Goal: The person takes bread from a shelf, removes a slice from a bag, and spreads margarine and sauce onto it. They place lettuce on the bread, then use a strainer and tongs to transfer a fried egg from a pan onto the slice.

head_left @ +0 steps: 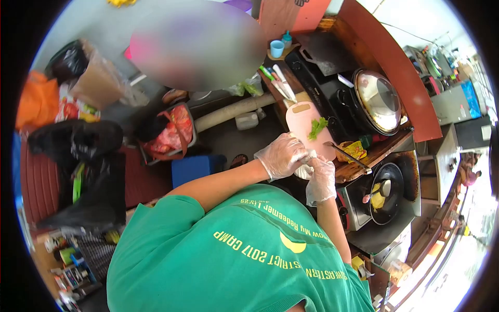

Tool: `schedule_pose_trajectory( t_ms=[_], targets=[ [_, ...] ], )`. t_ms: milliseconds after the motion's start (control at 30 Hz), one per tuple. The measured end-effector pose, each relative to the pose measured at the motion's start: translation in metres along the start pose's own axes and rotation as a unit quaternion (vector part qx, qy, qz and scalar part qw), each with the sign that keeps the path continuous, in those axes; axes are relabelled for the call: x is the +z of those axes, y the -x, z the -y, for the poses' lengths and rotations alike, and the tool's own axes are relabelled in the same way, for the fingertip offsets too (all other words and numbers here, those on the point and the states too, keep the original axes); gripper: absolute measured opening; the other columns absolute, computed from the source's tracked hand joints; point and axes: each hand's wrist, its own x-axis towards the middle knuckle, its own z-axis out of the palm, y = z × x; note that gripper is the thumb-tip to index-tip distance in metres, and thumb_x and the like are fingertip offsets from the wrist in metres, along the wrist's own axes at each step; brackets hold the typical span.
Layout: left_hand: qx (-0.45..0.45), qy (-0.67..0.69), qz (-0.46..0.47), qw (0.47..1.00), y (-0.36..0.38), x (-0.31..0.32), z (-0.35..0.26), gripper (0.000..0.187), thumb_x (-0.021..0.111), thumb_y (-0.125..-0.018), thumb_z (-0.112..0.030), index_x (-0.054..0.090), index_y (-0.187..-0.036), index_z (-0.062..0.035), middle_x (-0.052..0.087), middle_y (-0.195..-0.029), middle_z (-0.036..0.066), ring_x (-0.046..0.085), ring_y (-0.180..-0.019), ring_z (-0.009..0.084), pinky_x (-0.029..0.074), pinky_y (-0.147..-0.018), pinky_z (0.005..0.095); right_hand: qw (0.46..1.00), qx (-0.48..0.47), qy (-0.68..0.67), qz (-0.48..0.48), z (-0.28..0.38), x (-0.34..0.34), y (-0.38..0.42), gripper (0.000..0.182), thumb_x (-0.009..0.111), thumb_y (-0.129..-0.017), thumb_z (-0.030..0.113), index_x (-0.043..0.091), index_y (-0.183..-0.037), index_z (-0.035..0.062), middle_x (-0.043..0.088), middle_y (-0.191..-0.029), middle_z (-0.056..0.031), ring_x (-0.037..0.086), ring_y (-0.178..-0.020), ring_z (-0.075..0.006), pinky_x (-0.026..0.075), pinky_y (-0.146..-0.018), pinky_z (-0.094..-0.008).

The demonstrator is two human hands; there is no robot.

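My left hand (282, 156) and my right hand (321, 180) wear clear plastic gloves and meet in front of my green shirt. The fingers of both are closed around something small and pale between them, too hidden to name. Just beyond the hands lies a pink cutting board (297, 124) with green leaves (317, 128) on it. A dark-handled utensil (353, 160) rests across a yellow packet (352, 150) beside the board. Several knives (282, 82) lie past the board's far end.
A lidded pan (378, 101) sits on the black stove at the upper right. To the right, a black wok (389, 205) holds yellow food and a ladle. A blue cup (276, 49) stands at the back. The blue box (195, 170) is on the left.
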Motion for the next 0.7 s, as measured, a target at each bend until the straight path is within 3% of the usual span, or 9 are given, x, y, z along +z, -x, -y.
schedule_pose_trajectory(
  t_ms=[100, 167, 233, 300, 367, 400, 533, 633, 700],
  targets=[
    [0.039, 0.021, 0.027, 0.999, -0.023, -0.02, 0.038, 0.019, 0.075, -0.075, -0.014, 0.067, -0.093, -0.0123, 0.065, -0.085, 0.004, 0.064, -0.082, 0.0243, 0.046, -0.081, 0.0387, 0.968, -0.152, 0.175, -0.099, -0.005, 0.014, -0.033, 0.017, 0.063, -0.084, 0.01, 0.066, -0.097, -0.0001, 0.068, -0.093, -0.0039, 0.065, -0.081, -0.0148, 0.05, -0.073, -0.0269],
    [0.083, 0.032, 0.058, 0.994, -0.039, -0.032, 0.063, 0.02, 0.074, -0.075, -0.012, 0.068, -0.094, -0.0131, 0.066, -0.088, 0.004, 0.064, -0.083, 0.0235, 0.046, -0.08, 0.0378, 0.964, -0.131, 0.205, -0.109, 0.0, 0.016, -0.043, 0.015, 0.064, -0.085, 0.012, 0.067, -0.092, -0.0001, 0.068, -0.088, -0.0037, 0.064, -0.077, -0.0131, 0.05, -0.07, -0.0274],
    [0.192, 0.079, 0.016, 0.978, -0.054, -0.041, 0.082, 0.024, 0.072, -0.076, -0.011, 0.068, -0.1, -0.0144, 0.068, -0.095, 0.003, 0.064, -0.084, 0.0214, 0.044, -0.077, 0.0368, 0.998, -0.018, 0.023, -0.06, 0.004, 0.026, -0.049, 0.018, 0.065, -0.085, 0.015, 0.07, -0.094, -0.0002, 0.069, -0.088, -0.0039, 0.061, -0.075, -0.0132, 0.05, -0.068, -0.0288],
    [0.222, 0.094, 0.027, 0.97, -0.057, -0.035, 0.107, 0.022, 0.071, -0.08, -0.016, 0.068, -0.102, -0.0146, 0.069, -0.102, 0.002, 0.063, -0.086, 0.0216, 0.044, -0.078, 0.038, 0.989, -0.06, 0.116, -0.076, 0.012, 0.057, -0.048, 0.03, 0.061, -0.083, 0.025, 0.072, -0.1, 0.0027, 0.07, -0.09, -0.0032, 0.063, -0.082, -0.0118, 0.048, -0.073, -0.0269],
    [0.135, 0.055, 0.127, 0.981, -0.061, -0.033, 0.12, 0.023, 0.072, -0.081, -0.024, 0.07, -0.102, -0.0143, 0.07, -0.102, 0.003, 0.063, -0.089, 0.0231, 0.045, -0.081, 0.0403, 0.975, -0.119, 0.132, -0.136, 0.005, 0.075, -0.055, 0.008, 0.065, -0.083, 0.01, 0.068, -0.084, 0.0032, 0.069, -0.087, -0.0027, 0.064, -0.076, -0.016, 0.052, -0.068, -0.03],
    [0.106, 0.055, 0.159, 0.98, -0.069, -0.042, 0.116, 0.024, 0.072, -0.081, -0.029, 0.071, -0.098, -0.0124, 0.07, -0.099, 0.007, 0.063, -0.091, 0.0258, 0.046, -0.083, 0.043, 0.975, -0.001, -0.131, -0.179, 0.013, 0.084, -0.056, 0.002, 0.065, -0.08, 0.006, 0.067, -0.081, 0.0057, 0.067, -0.084, -0.0013, 0.064, -0.074, -0.0149, 0.052, -0.067, -0.0289],
    [0.11, 0.137, 0.153, 0.972, -0.073, -0.032, 0.125, 0.024, 0.071, -0.081, -0.026, 0.07, -0.098, -0.0095, 0.066, -0.086, 0.009, 0.062, -0.089, 0.0302, 0.047, -0.081, 0.0454, 0.968, -0.071, -0.046, -0.238, -0.027, 0.078, -0.073, 0.007, 0.063, -0.081, 0.011, 0.067, -0.086, 0.0066, 0.067, -0.091, -0.0011, 0.063, -0.084, -0.0128, 0.05, -0.073, -0.0274],
    [0.092, 0.185, 0.176, 0.963, -0.069, -0.02, 0.133, 0.021, 0.069, -0.082, -0.023, 0.07, -0.099, -0.0096, 0.065, -0.084, 0.008, 0.061, -0.087, 0.0305, 0.047, -0.079, 0.0452, 0.961, -0.023, -0.098, -0.259, -0.014, 0.081, -0.063, 0.023, 0.07, -0.082, 0.013, 0.063, -0.104, 0.0107, 0.066, -0.096, 0.0021, 0.06, -0.086, -0.01, 0.046, -0.075, -0.0298],
    [0.104, 0.201, 0.179, 0.958, -0.068, -0.026, 0.129, 0.021, 0.067, -0.083, -0.02, 0.071, -0.102, -0.0098, 0.067, -0.088, 0.008, 0.063, -0.09, 0.0288, 0.047, -0.08, 0.0431, 0.955, -0.01, -0.037, -0.295, -0.008, 0.078, -0.055, 0.018, 0.068, -0.082, 0.018, 0.068, -0.099, 0.0109, 0.067, -0.094, 0.0018, 0.06, -0.088, -0.0095, 0.045, -0.078, -0.0312]
  ],
)
